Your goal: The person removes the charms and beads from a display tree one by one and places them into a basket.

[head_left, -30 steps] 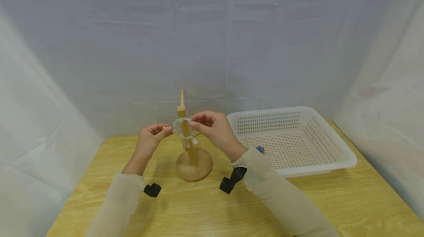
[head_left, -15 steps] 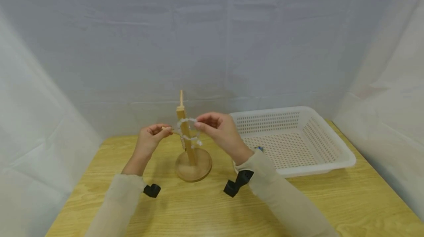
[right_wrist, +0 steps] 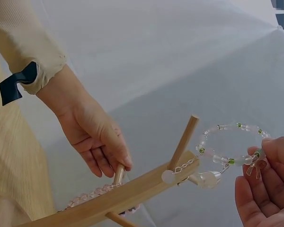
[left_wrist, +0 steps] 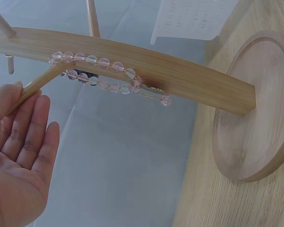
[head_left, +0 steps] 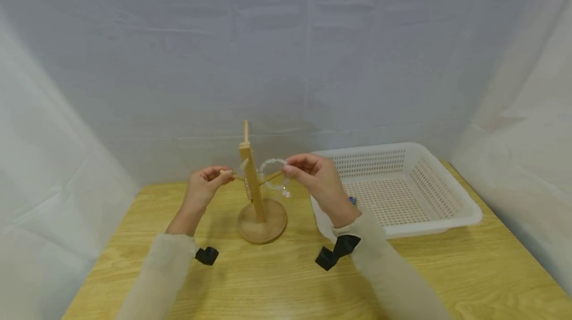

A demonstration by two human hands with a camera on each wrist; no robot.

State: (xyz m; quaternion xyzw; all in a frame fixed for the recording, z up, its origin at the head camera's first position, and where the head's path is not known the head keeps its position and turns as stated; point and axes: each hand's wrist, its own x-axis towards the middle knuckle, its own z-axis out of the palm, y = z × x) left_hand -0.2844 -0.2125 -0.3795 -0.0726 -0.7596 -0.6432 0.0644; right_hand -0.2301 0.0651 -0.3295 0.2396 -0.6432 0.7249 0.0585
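Observation:
A wooden jewelry stand (head_left: 252, 181) with a round base (head_left: 272, 225) and several pegs stands on the table. My left hand (head_left: 202, 192) pinches the end of its left peg (left_wrist: 40, 82), where a bracelet of pink and clear beads (left_wrist: 104, 62) hangs against the post. Between thumb and fingertips, my right hand (head_left: 318, 181) holds a second bracelet (right_wrist: 217, 160), with clear, pale and green beads, a bow charm (right_wrist: 257, 168) and a short chain. It is right of the post, and its ring overlaps the right peg (head_left: 271, 177) in the head view.
A white perforated basket (head_left: 464, 210) stands at the right, close behind my right forearm, with a small blue item (head_left: 353, 200) inside. White sheeting (head_left: 286, 61) rises behind the wooden table (head_left: 250, 280) and along both sides.
My right hand has moved right with the green-and-clear bracelet, from in front of the post to beside it, over the right peg. The left hand has stayed on its peg.

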